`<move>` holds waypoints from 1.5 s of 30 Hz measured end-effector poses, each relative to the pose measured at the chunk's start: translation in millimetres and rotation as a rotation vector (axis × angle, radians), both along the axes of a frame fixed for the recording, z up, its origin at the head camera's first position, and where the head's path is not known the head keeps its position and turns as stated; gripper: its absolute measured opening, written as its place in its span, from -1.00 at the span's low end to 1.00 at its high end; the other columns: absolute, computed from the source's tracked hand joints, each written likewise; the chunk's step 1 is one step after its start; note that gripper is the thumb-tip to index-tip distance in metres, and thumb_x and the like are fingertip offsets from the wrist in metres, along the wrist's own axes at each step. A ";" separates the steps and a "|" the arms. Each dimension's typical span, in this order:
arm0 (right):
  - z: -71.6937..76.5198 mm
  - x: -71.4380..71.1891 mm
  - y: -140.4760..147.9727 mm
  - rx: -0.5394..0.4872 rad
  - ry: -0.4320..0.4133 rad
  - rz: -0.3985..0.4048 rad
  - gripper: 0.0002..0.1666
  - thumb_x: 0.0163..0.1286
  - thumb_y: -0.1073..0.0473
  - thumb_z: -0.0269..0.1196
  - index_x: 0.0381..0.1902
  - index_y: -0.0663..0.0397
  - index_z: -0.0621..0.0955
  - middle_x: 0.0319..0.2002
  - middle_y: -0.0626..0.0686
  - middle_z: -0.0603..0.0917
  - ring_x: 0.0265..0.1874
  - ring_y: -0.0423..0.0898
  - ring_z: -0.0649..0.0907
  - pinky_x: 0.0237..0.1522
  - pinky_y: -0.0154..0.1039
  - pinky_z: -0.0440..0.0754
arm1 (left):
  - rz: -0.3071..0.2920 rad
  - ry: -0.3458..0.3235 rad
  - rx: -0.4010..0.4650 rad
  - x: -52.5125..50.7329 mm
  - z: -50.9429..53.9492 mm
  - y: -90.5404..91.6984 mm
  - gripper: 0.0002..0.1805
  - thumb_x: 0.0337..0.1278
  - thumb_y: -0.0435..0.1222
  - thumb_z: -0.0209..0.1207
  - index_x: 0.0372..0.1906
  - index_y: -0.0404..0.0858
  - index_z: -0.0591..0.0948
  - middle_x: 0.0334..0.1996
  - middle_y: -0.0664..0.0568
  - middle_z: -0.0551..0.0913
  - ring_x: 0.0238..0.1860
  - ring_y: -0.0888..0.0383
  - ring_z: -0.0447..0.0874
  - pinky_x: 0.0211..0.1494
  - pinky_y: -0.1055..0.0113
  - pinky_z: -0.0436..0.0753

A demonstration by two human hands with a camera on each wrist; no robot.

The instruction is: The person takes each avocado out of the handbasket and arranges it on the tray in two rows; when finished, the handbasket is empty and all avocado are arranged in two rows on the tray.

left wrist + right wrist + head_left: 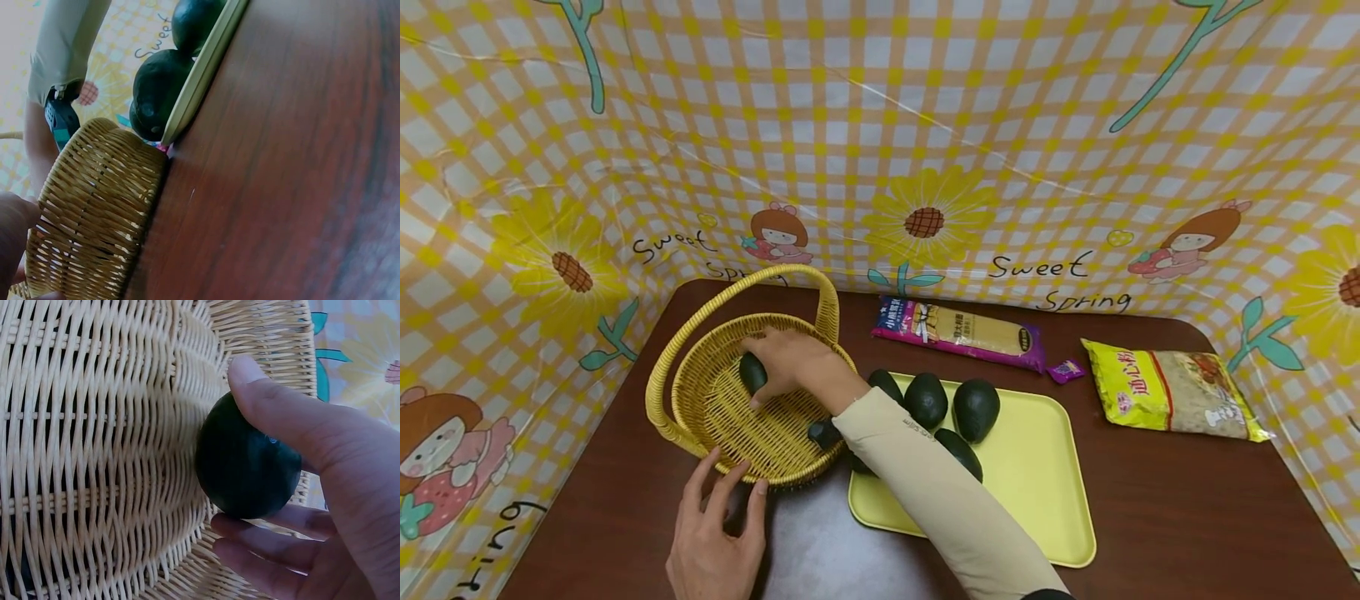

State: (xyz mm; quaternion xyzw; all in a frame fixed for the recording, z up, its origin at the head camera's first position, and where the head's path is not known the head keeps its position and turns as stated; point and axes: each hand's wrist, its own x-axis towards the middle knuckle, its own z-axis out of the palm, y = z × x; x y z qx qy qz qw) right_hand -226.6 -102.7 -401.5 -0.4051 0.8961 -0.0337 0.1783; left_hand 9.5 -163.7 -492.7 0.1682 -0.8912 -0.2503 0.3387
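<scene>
In the head view my right hand is inside the yellow wicker basket, holding a dark green avocado over its woven floor. The right wrist view shows the avocado between the thumb on one side and the fingers on the other, close to the basket wall. My left hand is at the basket's front rim, its fingers spread and reaching to the edge. Its fingertips appear to touch the rim. Several more avocados lie on a pale yellow tray, partly hidden by the right sleeve.
Behind the tray lies a purple-edged noodle pack, with a small purple packet beside it. A yellow pasta bag lies at the right. The basket's tall handle arches above its left and back. Patterned cloth surrounds the brown table.
</scene>
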 end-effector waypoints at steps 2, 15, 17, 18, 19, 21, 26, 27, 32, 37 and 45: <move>3.0 1.4 3.9 -0.012 -0.002 -0.002 0.12 0.31 -0.37 0.51 0.69 -0.27 0.31 0.63 0.11 0.32 0.44 0.09 0.56 0.33 0.00 0.62 | 0.004 -0.004 -0.002 0.2 0.4 0.4 -0.66 0.18 -0.16 0.58 0.01 -0.17 0.85 0.31 -0.14 0.67 -0.24 -0.15 0.76 -0.47 -0.11 0.69; 17.2 9.4 18.9 -0.057 0.069 0.025 0.09 0.27 -0.44 0.51 0.64 -0.26 0.39 0.43 0.07 0.53 0.24 -0.02 0.65 0.20 -0.11 0.66 | -0.003 0.014 0.012 1.0 0.2 0.7 -0.68 0.16 -0.18 0.59 -0.01 -0.17 0.85 0.30 -0.15 0.67 -0.22 -0.18 0.76 -0.42 -0.17 0.69; 19.9 11.6 21.6 -0.066 0.076 0.031 0.09 0.27 -0.44 0.51 0.63 -0.27 0.40 0.42 0.07 0.55 0.21 -0.02 0.66 0.17 -0.12 0.67 | -0.004 0.020 0.013 1.2 -0.5 0.7 -0.68 0.16 -0.18 0.59 -0.02 -0.17 0.85 0.30 -0.15 0.68 -0.22 -0.19 0.76 -0.43 -0.17 0.69; 20.9 12.5 22.9 -0.070 0.078 0.033 0.09 0.27 -0.44 0.51 0.63 -0.26 0.40 0.40 0.07 0.55 0.19 -0.03 0.67 0.15 -0.13 0.68 | -0.006 0.024 0.012 1.3 -0.9 0.6 -0.68 0.15 -0.18 0.60 -0.02 -0.17 0.85 0.29 -0.15 0.68 -0.22 -0.19 0.76 -0.42 -0.17 0.69; 22.3 13.7 24.3 -0.075 0.080 0.034 0.09 0.26 -0.44 0.52 0.63 -0.26 0.40 0.39 0.07 0.57 0.17 -0.03 0.67 0.14 -0.14 0.68 | -0.007 0.027 0.010 1.4 -1.1 0.5 -0.68 0.15 -0.19 0.60 -0.02 -0.17 0.84 0.29 -0.15 0.68 -0.22 -0.19 0.76 -0.43 -0.17 0.69; 25.3 16.2 27.8 -0.082 0.082 0.038 0.08 0.27 -0.43 0.51 0.63 -0.26 0.40 0.38 0.07 0.57 0.17 -0.04 0.67 0.13 -0.13 0.68 | -0.011 0.034 0.006 1.4 -1.2 0.3 -0.68 0.15 -0.19 0.60 -0.02 -0.18 0.84 0.29 -0.16 0.68 -0.22 -0.19 0.76 -0.42 -0.16 0.69; 32.3 23.1 38.4 -0.095 0.083 0.031 0.10 0.27 -0.44 0.50 0.64 -0.25 0.39 0.41 0.07 0.57 0.20 -0.03 0.67 0.15 -0.12 0.68 | -0.012 0.030 0.006 2.2 0.3 0.6 -0.68 0.16 -0.19 0.59 -0.01 -0.18 0.84 0.29 -0.15 0.67 -0.18 -0.18 0.76 -0.39 -0.17 0.69; 33.5 24.6 40.7 -0.099 0.085 0.029 0.10 0.27 -0.45 0.50 0.64 -0.25 0.40 0.41 0.06 0.57 0.20 -0.03 0.68 0.16 -0.12 0.68 | -0.012 0.028 0.009 2.4 0.7 0.8 -0.68 0.16 -0.19 0.59 -0.01 -0.18 0.84 0.29 -0.15 0.67 -0.17 -0.18 0.76 -0.39 -0.18 0.69; 36.5 32.1 52.9 -0.134 0.104 0.017 0.09 0.24 -0.46 0.52 0.62 -0.27 0.42 0.38 0.06 0.58 0.14 -0.02 0.70 0.13 -0.11 0.69 | -0.015 0.016 0.019 2.6 2.2 1.8 -0.68 0.17 -0.19 0.59 -0.01 -0.18 0.84 0.30 -0.16 0.67 -0.17 -0.21 0.76 -0.36 -0.20 0.70; 35.5 39.9 63.6 -0.163 0.097 -0.008 0.08 0.25 -0.45 0.52 0.61 -0.30 0.42 0.41 0.07 0.54 0.07 -0.02 0.73 0.08 -0.09 0.71 | -0.009 0.004 0.025 3.0 3.1 2.4 -0.68 0.18 -0.18 0.58 0.00 -0.17 0.84 0.30 -0.15 0.66 -0.11 -0.25 0.77 -0.31 -0.26 0.70; 36.8 50.9 79.9 -0.213 0.094 -0.041 0.08 0.22 -0.43 0.55 0.62 -0.38 0.42 0.43 0.09 0.53 0.10 0.06 0.74 0.09 0.01 0.72 | -0.007 0.015 0.023 3.3 4.3 2.5 -0.69 0.17 -0.20 0.58 -0.01 -0.18 0.84 0.30 -0.15 0.67 -0.09 -0.29 0.77 -0.30 -0.32 0.69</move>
